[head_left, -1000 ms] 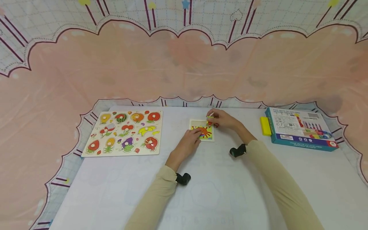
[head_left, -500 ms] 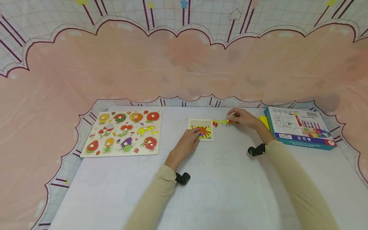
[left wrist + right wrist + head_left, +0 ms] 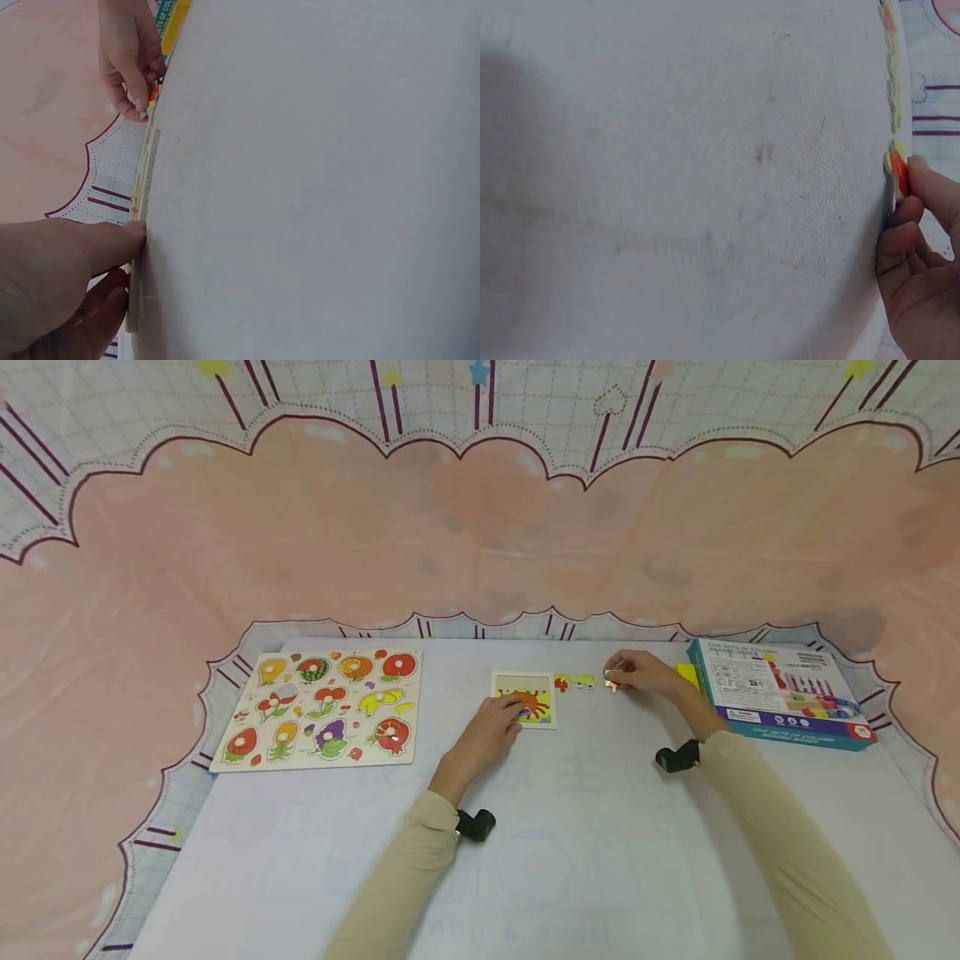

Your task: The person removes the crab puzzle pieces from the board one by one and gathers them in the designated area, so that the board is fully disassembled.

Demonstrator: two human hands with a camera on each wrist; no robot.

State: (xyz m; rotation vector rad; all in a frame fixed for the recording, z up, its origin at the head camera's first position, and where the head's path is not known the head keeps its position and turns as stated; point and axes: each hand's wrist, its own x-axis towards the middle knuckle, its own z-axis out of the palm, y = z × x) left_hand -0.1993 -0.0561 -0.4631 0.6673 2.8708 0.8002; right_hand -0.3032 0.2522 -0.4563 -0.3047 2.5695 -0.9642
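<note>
A small square puzzle board (image 3: pixel 521 682) with an orange crab picture lies on the table, its upper part bare. My left hand (image 3: pixel 489 728) rests its fingertips on the crab picture; in the left wrist view the thumb touches the board's edge. Right of the board, my right hand (image 3: pixel 643 672) pinches a red and yellow puzzle piece (image 3: pixel 900 172) between thumb and finger, close to the table. Between board and right hand lie a red-patterned puzzle piece (image 3: pixel 561 683) and a green puzzle piece (image 3: pixel 583 680).
A large fruit peg puzzle board (image 3: pixel 318 710) lies at the left. At the right stands a blue box (image 3: pixel 783 693), with a yellow block (image 3: pixel 687 677) against its left side, partly behind the right hand. White cloth covers the table (image 3: pixel 555 860).
My right hand has moved right, away from the puzzle board, with a piece in its fingers, uncovering the loose pieces beside the board. The held piece has turned. My left hand stays on the board.
</note>
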